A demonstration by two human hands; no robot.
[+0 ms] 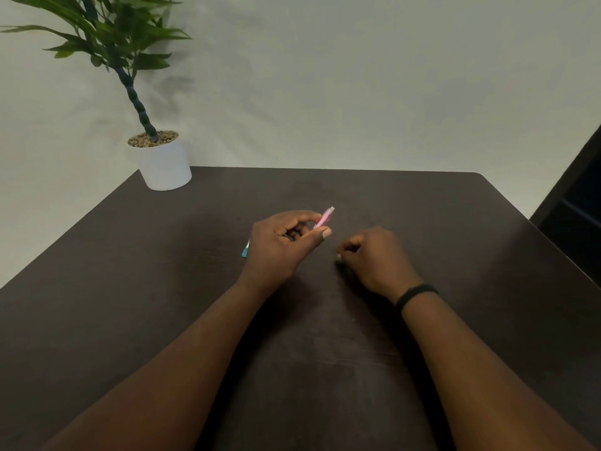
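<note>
My left hand (283,244) hovers over the middle of the dark table (130,288) and pinches a slim pink pen-like object (325,218) between thumb and index finger; its tip points up and away to the right. A teal end (245,250) shows from behind the left hand on its left side; I cannot tell whether it belongs to the same object. My right hand (374,258), with a black band on the wrist, rests just to the right with its fingers curled inward. What, if anything, it holds is hidden.
A white pot (167,164) with a green plant stands at the table's far left corner. A dark piece of furniture (579,203) stands beyond the right edge. A pale wall rises behind the table.
</note>
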